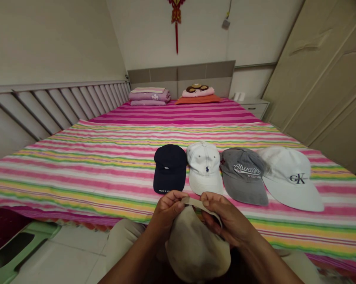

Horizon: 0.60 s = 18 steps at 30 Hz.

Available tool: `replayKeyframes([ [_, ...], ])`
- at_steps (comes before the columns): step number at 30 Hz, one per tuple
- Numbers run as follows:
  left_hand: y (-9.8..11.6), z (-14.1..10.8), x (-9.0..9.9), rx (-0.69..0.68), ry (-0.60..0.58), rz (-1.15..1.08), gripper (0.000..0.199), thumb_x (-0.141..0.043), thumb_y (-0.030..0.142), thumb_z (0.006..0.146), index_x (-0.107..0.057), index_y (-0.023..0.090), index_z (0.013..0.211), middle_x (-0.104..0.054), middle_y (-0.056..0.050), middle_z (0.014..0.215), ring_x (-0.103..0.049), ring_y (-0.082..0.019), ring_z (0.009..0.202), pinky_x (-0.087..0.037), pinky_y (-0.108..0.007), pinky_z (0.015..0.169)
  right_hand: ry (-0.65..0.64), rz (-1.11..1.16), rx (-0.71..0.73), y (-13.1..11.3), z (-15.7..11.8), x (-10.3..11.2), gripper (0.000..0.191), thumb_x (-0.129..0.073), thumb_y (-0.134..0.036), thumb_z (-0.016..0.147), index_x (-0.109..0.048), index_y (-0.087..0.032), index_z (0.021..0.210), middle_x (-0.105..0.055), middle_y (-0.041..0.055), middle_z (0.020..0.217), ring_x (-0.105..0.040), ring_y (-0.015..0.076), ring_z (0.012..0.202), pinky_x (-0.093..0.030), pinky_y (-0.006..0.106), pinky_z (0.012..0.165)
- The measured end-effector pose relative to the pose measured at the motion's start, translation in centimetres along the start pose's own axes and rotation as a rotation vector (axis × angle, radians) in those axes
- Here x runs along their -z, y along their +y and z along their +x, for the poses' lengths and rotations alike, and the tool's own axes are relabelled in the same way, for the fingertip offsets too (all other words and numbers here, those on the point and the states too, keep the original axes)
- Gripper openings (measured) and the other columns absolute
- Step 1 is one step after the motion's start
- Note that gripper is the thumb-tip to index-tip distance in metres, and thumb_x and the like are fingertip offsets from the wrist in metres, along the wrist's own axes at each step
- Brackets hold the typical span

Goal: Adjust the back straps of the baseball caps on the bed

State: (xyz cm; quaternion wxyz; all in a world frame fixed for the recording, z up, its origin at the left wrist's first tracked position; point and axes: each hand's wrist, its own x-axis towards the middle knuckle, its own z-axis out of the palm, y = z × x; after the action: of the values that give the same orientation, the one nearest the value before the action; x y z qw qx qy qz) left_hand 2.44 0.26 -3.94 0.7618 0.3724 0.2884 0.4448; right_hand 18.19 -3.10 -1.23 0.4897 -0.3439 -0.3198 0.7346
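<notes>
A beige cap is between my two hands, its back strap turned up and away from me. My left hand pinches the strap's left end. With thumb and fingers, my right hand grips the strap on the other side, beside the back opening. Just beyond lie several caps in a row on the bed: a navy cap, a white cap with a small dark emblem, a grey cap with white lettering, and a white cap with dark letters. The beige cap's brim is hidden.
The bed has a striped cover. Folded purple bedding and a pink pillow on an orange one sit by the headboard. A railing runs along the left. A green stool stands at lower left.
</notes>
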Motion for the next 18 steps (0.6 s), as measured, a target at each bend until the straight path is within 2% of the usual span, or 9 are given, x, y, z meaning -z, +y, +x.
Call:
replayKeyframes([
  [7,0.07,-0.01,0.3,-0.034,-0.026,0.051,0.023,-0.072,0.026,0.061,-0.064,0.017,0.08,-0.065,0.0,0.068,-0.057,-0.007,0.058,-0.04,-0.017,0.055,0.006,-0.109,0.029,-0.06,-0.05,0.03,0.025,-0.062,-0.035,0.071,-0.05,-0.015,0.062,-0.047,-0.0066,0.036,-0.025,0.0002,0.027,-0.012,0.014,0.029],
  [18,0.21,-0.04,0.57,-0.119,-0.161,0.142,0.02,-0.069,0.025,0.065,-0.064,0.019,0.083,-0.061,0.001,0.072,-0.054,-0.007,0.064,-0.039,-0.017,0.06,0.048,-0.19,-0.033,-0.51,-0.07,-0.05,0.025,-0.068,-0.032,0.062,-0.052,-0.015,0.057,-0.045,-0.0076,0.034,-0.024,-0.0001,0.025,-0.01,0.015,0.028],
])
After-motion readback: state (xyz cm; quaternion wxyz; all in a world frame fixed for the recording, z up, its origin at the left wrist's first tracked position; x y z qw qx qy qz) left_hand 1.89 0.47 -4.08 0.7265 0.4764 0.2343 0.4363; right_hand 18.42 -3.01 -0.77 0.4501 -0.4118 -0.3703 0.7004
